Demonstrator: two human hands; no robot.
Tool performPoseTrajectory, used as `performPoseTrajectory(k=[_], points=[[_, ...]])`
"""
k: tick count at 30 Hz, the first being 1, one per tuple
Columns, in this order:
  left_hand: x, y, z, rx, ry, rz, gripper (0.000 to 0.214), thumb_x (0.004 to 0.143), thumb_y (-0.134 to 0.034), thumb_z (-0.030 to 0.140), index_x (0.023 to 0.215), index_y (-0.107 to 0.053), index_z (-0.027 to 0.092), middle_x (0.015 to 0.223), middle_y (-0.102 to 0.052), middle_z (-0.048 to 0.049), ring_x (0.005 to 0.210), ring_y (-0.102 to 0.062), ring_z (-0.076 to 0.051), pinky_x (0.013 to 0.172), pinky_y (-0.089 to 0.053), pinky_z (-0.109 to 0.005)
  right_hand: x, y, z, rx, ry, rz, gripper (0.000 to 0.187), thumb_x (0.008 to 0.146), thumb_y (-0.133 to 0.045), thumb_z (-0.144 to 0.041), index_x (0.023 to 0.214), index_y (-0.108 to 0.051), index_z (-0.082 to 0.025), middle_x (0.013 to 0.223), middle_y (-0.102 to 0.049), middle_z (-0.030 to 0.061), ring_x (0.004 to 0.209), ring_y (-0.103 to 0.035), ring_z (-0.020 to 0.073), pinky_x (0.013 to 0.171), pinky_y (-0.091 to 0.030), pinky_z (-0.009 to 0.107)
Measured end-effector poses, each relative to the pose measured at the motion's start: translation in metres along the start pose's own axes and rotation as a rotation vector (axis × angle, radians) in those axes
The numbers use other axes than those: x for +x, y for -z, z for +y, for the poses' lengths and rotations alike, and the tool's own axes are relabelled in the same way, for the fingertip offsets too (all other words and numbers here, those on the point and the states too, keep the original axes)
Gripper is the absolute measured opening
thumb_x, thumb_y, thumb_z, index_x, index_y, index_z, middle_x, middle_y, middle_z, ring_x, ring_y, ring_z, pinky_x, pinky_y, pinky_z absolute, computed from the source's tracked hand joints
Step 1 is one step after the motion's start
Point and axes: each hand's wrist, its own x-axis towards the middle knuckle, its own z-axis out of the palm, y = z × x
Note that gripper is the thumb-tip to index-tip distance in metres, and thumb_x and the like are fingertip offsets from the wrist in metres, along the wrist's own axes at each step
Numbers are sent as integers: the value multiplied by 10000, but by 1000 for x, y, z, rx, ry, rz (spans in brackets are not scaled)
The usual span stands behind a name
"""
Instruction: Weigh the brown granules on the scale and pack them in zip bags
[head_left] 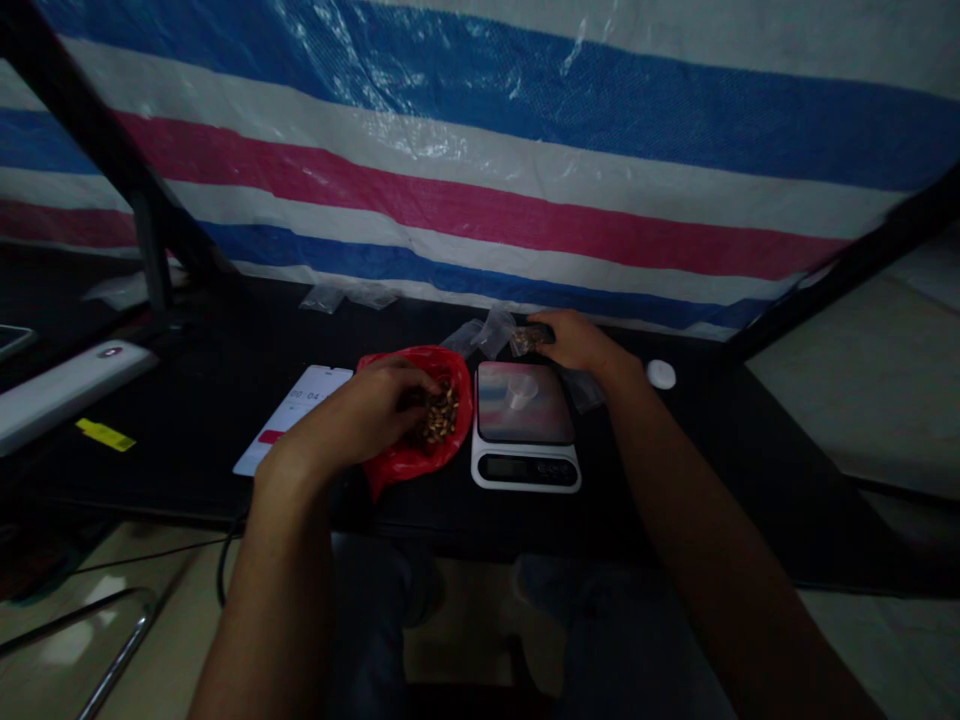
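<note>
The left hand (360, 412) is inside the red plastic bag (454, 385), and its fingers curl down over the brown nuts (440, 416). They touch the pile, but I cannot tell if they pinch some pieces. The nuts lie just in front of these fingers, toward the right side of the bag, so this hand is much nearer to them than the other one. The right hand (579, 345) is on the far side of the digital kitchen scale (525, 468), with its fingers pressed together on a small clear plastic bag (531, 341) that has some brown pieces inside. The scale stands between the two hands on the black bench (187, 420), and a smartphone (296, 405) lies just beside the red bag.
</note>
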Motion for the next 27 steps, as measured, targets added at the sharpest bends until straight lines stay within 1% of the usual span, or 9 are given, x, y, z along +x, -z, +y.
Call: performPoseTrajectory(k=[3,5,7,10,15,18,22,24,27], points=[[1,1,4,55,-48,19,373,865,-583,241,1181,-782,237,1293,-769,-86,1193,-709,-290,1100,-541,-447,3,0,5,-67,-2,-65,308,882,-714,-122,1175,-802,-149,1203,-805,160,1116,-753,316,980,-546,412],[1,4,7,98,-50,58,368,897,-567,263,1203,-770,228,1299,-759,-93,1222,-690,-295,1124,-520,-455,0,2,6,-80,-46,-52,267,896,-726,-165,1150,-807,-159,1187,-810,154,1105,-756,312,963,-552,408],[0,6,11,103,-10,130,352,946,-553,327,1208,-762,218,1261,-760,-103,1164,-707,-294,1077,-545,-448,-6,9,6,-78,-83,-20,272,893,-737,-176,1156,-803,-161,1187,-811,144,1106,-755,300,964,-553,396],[-3,10,18,-9,65,249,376,987,-557,461,1198,-752,217,1222,-771,-103,1072,-734,-288,973,-591,-422,-21,26,5,-94,-118,63,279,881,-742,-181,1152,-803,-161,1167,-810,142,1088,-755,310,952,-563,410],[-7,9,30,-204,112,301,376,981,-594,544,1109,-771,239,1060,-818,-60,927,-753,-269,805,-606,-364,-51,59,-11,-151,-181,180,305,834,-780,-199,1133,-809,-151,1120,-806,162,1046,-751,370,910,-578,476],[-4,5,38,-295,102,300,377,981,-600,553,1045,-776,226,948,-812,-46,850,-739,-243,731,-575,-329,-65,69,-29,-111,-121,284,326,840,-770,-234,1158,-799,-171,1143,-797,148,1048,-741,357,936,-574,496],[3,-2,49,-429,104,303,412,960,-621,596,953,-764,210,895,-796,-38,818,-725,-220,698,-549,-305,-72,71,-56,-68,10,444,344,842,-757,-219,1185,-780,-196,1175,-777,136,1119,-700,356,1017,-529,530],[7,-5,54,-516,140,322,417,934,-656,604,980,-769,206,915,-804,-45,818,-728,-221,689,-552,-302,-73,68,-69,-8,110,465,333,854,-748,-204,1186,-769,-209,1177,-769,122,1131,-687,342,1026,-516,525],[10,-6,58,-677,190,355,442,891,-707,612,1037,-774,200,911,-807,-53,772,-720,-210,641,-545,-288,-72,60,-88,117,274,429,315,870,-738,-172,1179,-756,-232,1174,-763,93,1122,-682,302,1007,-520,482]])
